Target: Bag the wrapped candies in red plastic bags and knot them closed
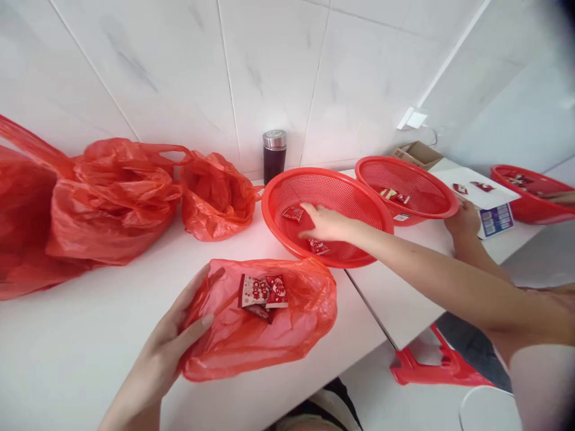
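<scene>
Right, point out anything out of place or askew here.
Nothing stands out. The left hand holds a red bag with packets on it; the right hand reaches into a basket with a few packets.

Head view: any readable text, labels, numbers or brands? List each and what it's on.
None can be read.
Red packets on the red plastic bag: white print, too blurred.
Packets in the near basket, beside the right hand: print too small.
Blue panel by the second basket: grid of marks, illegible.
Flask: no visible label.
Left hand holds the bag's edge.
</scene>
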Demonstrator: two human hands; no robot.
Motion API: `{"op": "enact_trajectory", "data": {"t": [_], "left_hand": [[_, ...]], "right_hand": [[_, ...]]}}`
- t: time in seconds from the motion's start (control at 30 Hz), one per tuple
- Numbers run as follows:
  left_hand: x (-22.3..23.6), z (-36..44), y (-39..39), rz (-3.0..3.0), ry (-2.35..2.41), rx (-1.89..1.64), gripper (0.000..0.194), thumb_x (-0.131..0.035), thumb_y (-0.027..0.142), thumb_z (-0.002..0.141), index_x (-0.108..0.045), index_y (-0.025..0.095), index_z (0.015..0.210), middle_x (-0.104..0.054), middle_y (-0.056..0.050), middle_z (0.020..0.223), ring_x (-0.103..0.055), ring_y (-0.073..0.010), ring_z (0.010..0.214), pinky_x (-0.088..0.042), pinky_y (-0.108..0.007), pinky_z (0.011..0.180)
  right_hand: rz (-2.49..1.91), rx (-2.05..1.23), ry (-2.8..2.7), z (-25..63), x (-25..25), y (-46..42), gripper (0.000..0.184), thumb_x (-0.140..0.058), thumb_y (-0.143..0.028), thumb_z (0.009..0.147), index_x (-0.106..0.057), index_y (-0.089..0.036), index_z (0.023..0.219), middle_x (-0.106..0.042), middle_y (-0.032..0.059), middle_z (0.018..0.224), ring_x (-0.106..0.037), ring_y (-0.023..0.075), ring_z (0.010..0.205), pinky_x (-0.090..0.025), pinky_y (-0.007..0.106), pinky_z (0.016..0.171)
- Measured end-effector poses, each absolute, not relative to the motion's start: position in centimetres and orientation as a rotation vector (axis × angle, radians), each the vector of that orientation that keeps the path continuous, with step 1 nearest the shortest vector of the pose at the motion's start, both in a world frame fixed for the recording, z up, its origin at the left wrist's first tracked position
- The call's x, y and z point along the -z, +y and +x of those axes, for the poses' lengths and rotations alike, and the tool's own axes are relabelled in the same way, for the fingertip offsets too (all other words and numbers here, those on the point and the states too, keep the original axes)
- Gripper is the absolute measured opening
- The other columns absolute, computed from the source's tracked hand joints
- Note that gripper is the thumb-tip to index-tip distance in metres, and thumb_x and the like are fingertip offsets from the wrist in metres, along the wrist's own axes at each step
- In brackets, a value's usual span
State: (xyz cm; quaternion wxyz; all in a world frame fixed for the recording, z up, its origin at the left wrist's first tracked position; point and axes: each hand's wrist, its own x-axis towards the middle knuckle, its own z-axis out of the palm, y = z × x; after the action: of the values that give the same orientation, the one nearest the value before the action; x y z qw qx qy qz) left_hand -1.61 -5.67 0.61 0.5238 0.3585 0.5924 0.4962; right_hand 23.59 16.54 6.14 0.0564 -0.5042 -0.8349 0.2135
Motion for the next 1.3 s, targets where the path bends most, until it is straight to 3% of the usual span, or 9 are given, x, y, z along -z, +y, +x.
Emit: {"op": "enact_trajectory", "data": {"t": [0.17,0.3,0.47,0.57,0.67,0.83,1.0,1.2,1.3], "left_hand": [[-1.1,-1.6,-6.6,0.911,1.666,-1.105,0.081,-0.066,0.051,0.079,-0.025,0.046,0.149,-0.037,0.000,0.156,-0.048,-0.0325,0.131,-0.053,-0.040,0.097],[0.1,-3.1,-9.0,0.859,1.841,-1.036,0.087,-0.066,0.058,0.076,-0.018,0.050,0.149,-0.038,-0.002,0.153,-0.056,-0.0334,0.123,-0.061,-0.041,0.081],[2.1,-5.0,-11.6,0.905,1.827,-0.957,0.065,-0.067,0.058,0.075,-0.050,0.034,0.133,-0.061,-0.007,0.127,-0.065,-0.0298,0.102,-0.060,-0.039,0.077],[1.9,-4.8,-11.3,0.963,1.825,-0.970,0.036,-0.065,0.055,0.078,-0.068,0.024,0.097,-0.068,-0.003,0.087,-0.064,-0.0206,0.077,-0.056,-0.029,0.067],[1.5,-3.9,-10.3,0.932,1.881,-1.139,0.034,-0.069,0.054,0.075,-0.067,0.020,0.072,-0.061,-0.001,0.066,-0.054,-0.0145,0.061,-0.047,-0.024,0.057],[0.1,-1.7,-9.1,0.618,1.535,-1.535,0.034,-0.079,0.050,0.066,-0.072,0.020,0.081,-0.058,0.001,0.059,-0.049,-0.0124,0.054,-0.043,-0.023,0.052],[-3.1,-1.5,-9.2,0.672,1.371,-1.721,0.030,-0.075,0.038,0.076,-0.073,0.020,0.099,-0.045,0.004,0.054,-0.039,-0.0089,0.051,-0.036,-0.021,0.050],[-6.2,-4.9,-9.7,0.776,1.407,-1.896,0.027,-0.065,0.023,0.082,-0.072,0.013,0.106,-0.036,0.005,0.051,-0.031,-0.0070,0.048,-0.033,-0.016,0.046],[-7.7,-6.2,-9.4,0.850,1.301,-1.985,0.019,-0.061,0.019,0.082,-0.072,0.008,0.095,-0.033,0.006,0.048,-0.024,-0.0054,0.044,-0.024,-0.014,0.039]], "right_hand": [[-1.462,-0.743,-2.505,24.0,-3.0,18.3,0.036,-0.057,-0.035,0.094,-0.056,-0.017,0.125,-0.058,0.0095,0.124,-0.061,0.0230,0.105,-0.052,0.044,0.089],[-1.285,-0.819,-2.471,22.8,-3.8,19.0,0.032,-0.053,-0.032,0.097,-0.056,-0.013,0.123,-0.058,0.0094,0.123,-0.061,0.0220,0.103,-0.052,0.042,0.087],[-1.060,-0.951,-2.417,21.5,-4.3,19.1,0.025,-0.052,-0.036,0.096,-0.063,-0.017,0.107,-0.066,0.0000,0.108,-0.063,0.0216,0.098,-0.055,0.040,0.083],[-0.958,-1.019,-2.380,21.4,-5.7,18.9,0.026,-0.046,-0.034,0.096,-0.064,-0.014,0.096,-0.069,-0.0032,0.094,-0.063,0.0210,0.094,-0.055,0.038,0.078],[-0.883,-1.063,-2.348,21.5,-8.4,17.8,0.022,-0.050,-0.028,0.095,-0.062,-0.010,0.096,-0.068,-0.0004,0.086,-0.064,0.0150,0.083,-0.054,0.035,0.075],[-0.610,-1.361,-2.561,20.3,-9.4,9.9,0.034,-0.062,-0.027,0.088,-0.058,-0.026,0.122,-0.069,-0.0011,0.088,-0.065,0.0124,0.068,-0.056,0.027,0.063],[-0.571,-0.364,-3.086,19.6,-5.5,4.3,0.049,-0.062,-0.016,0.086,-0.055,-0.030,0.132,-0.057,0.0078,0.129,-0.061,0.0254,0.102,-0.053,0.035,0.080],[-0.346,-0.114,-3.414,22.3,-9.7,6.1,0.034,-0.052,-0.049,0.094,-0.070,-0.019,0.098,-0.070,0.0068,0.086,-0.065,0.0213,0.081,-0.047,0.034,0.073],[-0.127,0.160,-3.369,23.3,-12.4,6.7,0.034,-0.052,-0.040,0.095,-0.068,-0.016,0.079,-0.067,0.0048,0.070,-0.062,0.0188,0.068,-0.045,0.039,0.079]]}}
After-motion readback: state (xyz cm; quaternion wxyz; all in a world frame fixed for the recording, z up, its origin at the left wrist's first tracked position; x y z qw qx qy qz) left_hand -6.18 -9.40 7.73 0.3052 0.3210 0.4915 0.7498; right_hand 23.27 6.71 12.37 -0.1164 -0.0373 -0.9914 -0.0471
